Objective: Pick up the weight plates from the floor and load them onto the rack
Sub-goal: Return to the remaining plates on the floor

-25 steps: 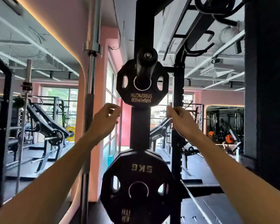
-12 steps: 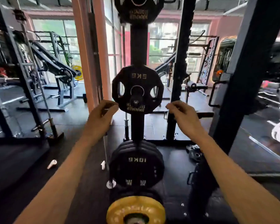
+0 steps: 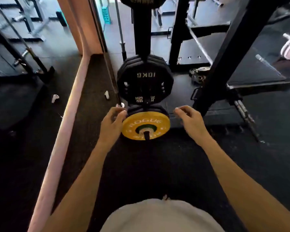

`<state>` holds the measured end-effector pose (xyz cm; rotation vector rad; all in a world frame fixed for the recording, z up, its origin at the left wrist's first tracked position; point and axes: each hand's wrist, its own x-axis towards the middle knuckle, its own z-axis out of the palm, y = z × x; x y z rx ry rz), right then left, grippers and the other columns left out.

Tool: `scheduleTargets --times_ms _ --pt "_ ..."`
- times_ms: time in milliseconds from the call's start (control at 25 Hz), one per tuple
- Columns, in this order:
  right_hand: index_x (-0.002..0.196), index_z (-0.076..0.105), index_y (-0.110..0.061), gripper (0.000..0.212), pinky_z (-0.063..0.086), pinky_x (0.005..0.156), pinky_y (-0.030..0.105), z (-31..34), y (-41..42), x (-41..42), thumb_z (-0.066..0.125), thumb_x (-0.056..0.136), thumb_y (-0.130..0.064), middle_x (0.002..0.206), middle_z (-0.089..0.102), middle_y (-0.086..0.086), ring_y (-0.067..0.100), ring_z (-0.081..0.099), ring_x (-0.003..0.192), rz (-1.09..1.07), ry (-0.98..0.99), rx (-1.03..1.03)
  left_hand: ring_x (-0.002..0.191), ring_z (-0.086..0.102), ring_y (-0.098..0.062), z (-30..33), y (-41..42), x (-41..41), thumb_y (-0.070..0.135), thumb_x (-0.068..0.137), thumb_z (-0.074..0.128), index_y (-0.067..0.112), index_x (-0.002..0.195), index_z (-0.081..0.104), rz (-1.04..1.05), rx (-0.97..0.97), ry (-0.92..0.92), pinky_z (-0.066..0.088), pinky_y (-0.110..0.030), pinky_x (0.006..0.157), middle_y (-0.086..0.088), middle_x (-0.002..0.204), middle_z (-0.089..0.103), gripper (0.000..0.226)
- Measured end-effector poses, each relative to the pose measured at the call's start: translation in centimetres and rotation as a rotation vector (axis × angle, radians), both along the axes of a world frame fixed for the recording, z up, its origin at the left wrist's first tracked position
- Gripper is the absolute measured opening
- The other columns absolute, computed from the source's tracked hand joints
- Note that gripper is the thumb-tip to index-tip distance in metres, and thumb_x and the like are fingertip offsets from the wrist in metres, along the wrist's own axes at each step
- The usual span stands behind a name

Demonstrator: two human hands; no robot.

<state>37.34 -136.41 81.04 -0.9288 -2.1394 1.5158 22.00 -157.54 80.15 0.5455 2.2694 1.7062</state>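
Yellow plate [image 3: 146, 126] on lowest rack peg, black 10 kg plates [image 3: 145, 81] above; top plate cut off. Left hand [image 3: 111, 126] touches yellow rim, fingers loosely curled; right hand [image 3: 190, 120] beside, empty.

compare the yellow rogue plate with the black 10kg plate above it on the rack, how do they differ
The yellow round Rogue plate is bright, with a green ring at its hub; the black many-sided 10KG plate is dark with pale lettering. The yellow plate is smaller and sits on the lower peg; the black one fronts a stack on the peg above. The left hand is at the yellow plate's edge; nothing touches the black one. Both hang on the rack.
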Motion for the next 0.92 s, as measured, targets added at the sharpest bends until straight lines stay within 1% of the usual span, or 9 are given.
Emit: scheduleTargets --times_ms 80,200,280,400,520,640,760,840,920 --pt "0.091 0.067 -0.022 0.014 0.046 0.074 0.026 -3.2 -2.3 2.1 0.057 0.097 -0.03 0.093 0.069 0.002 0.014 0.062 0.087 -0.027 -0.084 -0.066 0.089 0.066 -0.019 -3.2 -2.2 1.8 0.032 0.091 0.058 0.035 0.088 0.065 -0.064 -0.097 -0.061 0.051 -0.036 0.083 0.005 0.091 0.07 0.008" --pt "0.088 0.067 -0.023 0.016 0.047 0.076 0.034 -7.5 -5.7 5.7 0.057 0.096 -0.032 0.098 0.069 0.011 0.017 0.061 0.086 -0.083 -0.228 -0.144 0.093 0.065 -0.022 -7.2 -5.1 4.1 0.025 0.097 0.056 0.029 0.094 0.065 -0.151 -0.234 -0.144 0.051 -0.04 0.088 0.001 0.096 0.069 0.011" --pt "0.088 0.067 -0.023 0.017 0.048 0.075 0.035 -10.0 -7.7 8.4 0.056 0.097 -0.034 0.098 0.07 0.009 0.016 0.062 0.086 -0.116 -0.322 -0.184 0.094 0.064 -0.019 -9.7 -6.4 5.4 0.027 0.097 0.055 0.025 0.098 0.066 -0.218 -0.342 -0.184 0.051 -0.039 0.089 0.001 0.097 0.068 0.012" --pt "0.095 0.068 -0.018 0.022 0.049 0.076 0.037 -13.0 -10.3 12.9 0.054 0.098 -0.035 0.096 0.07 0.004 0.018 0.064 0.088 -0.167 -0.441 -0.255 0.096 0.064 -0.017 -13.2 -7.7 7.6 0.032 0.098 0.052 0.025 0.103 0.066 -0.357 -0.505 -0.305 0.051 -0.038 0.09 0.003 0.099 0.067 0.017" --pt "0.084 0.068 -0.019 0.023 0.048 0.076 0.036 -16.1 -13.1 18.3 0.056 0.096 -0.034 0.089 0.07 0.001 0.021 0.065 0.085 -0.284 -0.537 -0.37 0.097 0.063 -0.018 -15.4 -8.1 10.3 0.034 0.098 0.05 0.023 0.107 0.064 -0.521 -0.618 -0.373 0.05 -0.037 0.09 0.004 0.098 0.066 0.02" --pt "0.078 0.067 -0.02 0.023 0.048 0.071 0.035 -18.8 -15.4 24.1 0.057 0.095 -0.032 0.089 0.071 0.006 0.022 0.063 0.08 -0.445 -0.597 -0.496 0.098 0.064 -0.019 -16.8 -6.8 13.1 0.035 0.098 0.052 0.022 0.106 0.063 -0.678 -0.728 -0.378 0.05 -0.038 0.091 0.003 0.097 0.066 0.019" --pt "0.087 0.065 -0.016 0.018 0.042 0.057 0.026 -20.9 -17.7 30.7 0.056 0.097 -0.029 0.091 0.069 0.007 0.021 0.062 0.08 -0.577 -0.662 -0.636 0.099 0.062 -0.018 -18.3 -4.6 16.2 0.038 0.096 0.055 0.023 0.109 0.061 -0.879 -0.885 -0.345 0.05 -0.04 0.095 0.002 0.1 0.065 0.021" --pt "0.091 0.064 -0.015 0.017 0.042 0.056 0.026 -21.9 -19.2 35.4 0.054 0.097 -0.028 0.093 0.068 0.008 0.021 0.061 0.077 -0.645 -0.688 -0.723 0.098 0.061 -0.017 -19.2 -2.7 18.7 0.039 0.096 0.055 0.023 0.112 0.059 -0.991 -0.988 -0.304 0.05 -0.04 0.095 0.002 0.101 0.064 0.023" --pt "0.087 0.062 -0.016 0.017 0.043 0.054 0.025 -22.7 -20.3 40.1 0.055 0.097 -0.027 0.092 0.067 0.01 0.02 0.06 0.07 -0.738 -0.657 -0.792 0.095 0.061 -0.018 -20.1 -0.6 22.1 0.037 0.097 0.053 0.019 0.113 0.058 -1.079 -1.089 -0.227 0.05 -0.038 0.091 0.0 0.099 0.063 0.024"
